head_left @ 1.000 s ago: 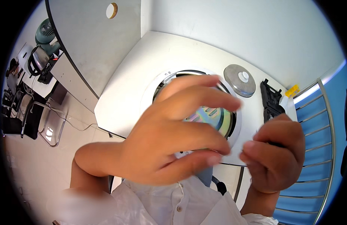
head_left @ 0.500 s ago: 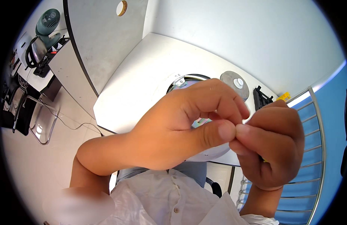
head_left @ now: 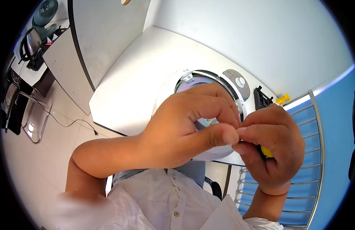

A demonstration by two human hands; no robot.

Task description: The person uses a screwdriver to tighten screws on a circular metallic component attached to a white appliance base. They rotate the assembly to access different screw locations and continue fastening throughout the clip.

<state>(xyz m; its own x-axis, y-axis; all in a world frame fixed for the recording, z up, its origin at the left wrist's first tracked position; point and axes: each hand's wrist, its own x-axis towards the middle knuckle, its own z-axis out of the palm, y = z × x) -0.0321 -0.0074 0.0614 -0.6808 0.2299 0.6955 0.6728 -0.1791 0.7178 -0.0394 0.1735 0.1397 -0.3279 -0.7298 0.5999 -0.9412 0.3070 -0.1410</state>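
Both hands are raised close beneath the head camera, above a white bench (head_left: 147,76). The left hand (head_left: 185,130) is curled, its thumb pressed forward against the bent forefinger, and its fingertips are met by those of the right hand (head_left: 273,149) at the middle of the picture. Something very small appears to be pinched where the thumbs and forefingers meet, but it is hidden by the fingertips and what it is cannot be told. The right hand is closed into a loose fist, and a small yellow object (head_left: 266,152) is seen tucked inside it, between the curled fingers and the palm; only a sliver of it is shown.

Behind the hands, a round white device with a shiny disc-like opening (head_left: 196,82) is set on the bench, largely covered by the left hand. Just beside its rim, on the far right, a round grey lid with a white knob (head_left: 239,82) is laid flat. A black bracket-like part (head_left: 262,99) is placed near the bench's right corner, with a small yellow piece (head_left: 283,99) just beyond it. A blue railing of grey bars (head_left: 308,153) is seen to the right of the bench. At the upper left, a fan (head_left: 45,11) is seen on a shelf. A white buttoned shirt (head_left: 166,203) fills the lower edge.
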